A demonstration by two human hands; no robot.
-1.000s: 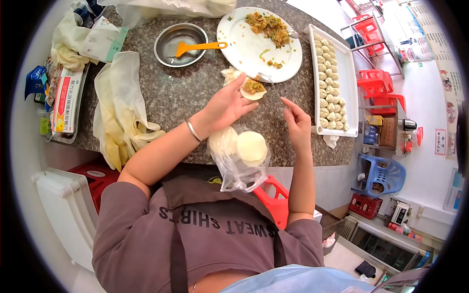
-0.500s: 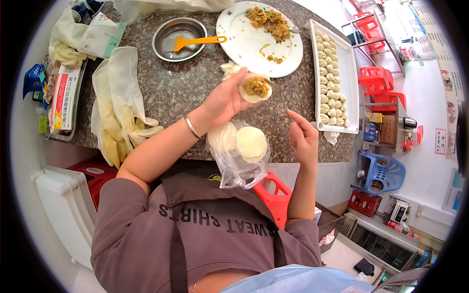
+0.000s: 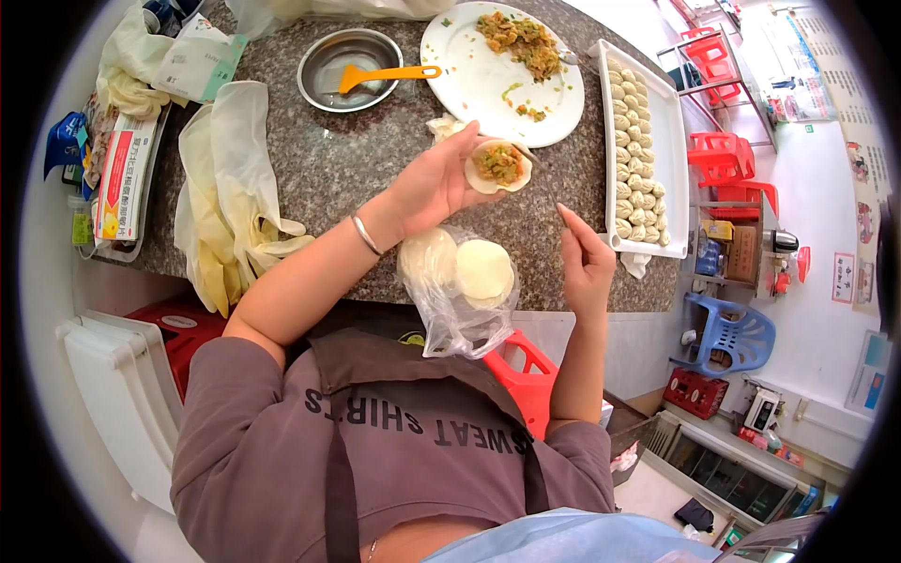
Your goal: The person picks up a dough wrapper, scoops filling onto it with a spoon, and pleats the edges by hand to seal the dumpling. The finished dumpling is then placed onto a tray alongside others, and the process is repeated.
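Both hands have shifted since a second ago: the left hand has turned the wrapper so its round, filled face shows fully, and the right hand has drawn a little right and nearer.

Nearest on the counter, the bag hangs over the near edge under a pale stack; a forearm brushing it could drag both down. Beyond it, the left hand grips the wrapper by its left side, holding it above the counter, just near of the plate. The filling sits high and loose, so a tilt could spill bits, and too hard a squeeze might tear the thin dough. The right hand's fingers are curled, the forefinger reaching forward; whether they hold a thin tool, I cannot tell.

Left on the speckled counter lie gloves, with a box further left. At right, a tray carries rows of dumplings. At the far side, a scraper leans in a bowl, and the plate bears a heap.

Off to the right, the room has a crate, then a blue chair, then red stools.
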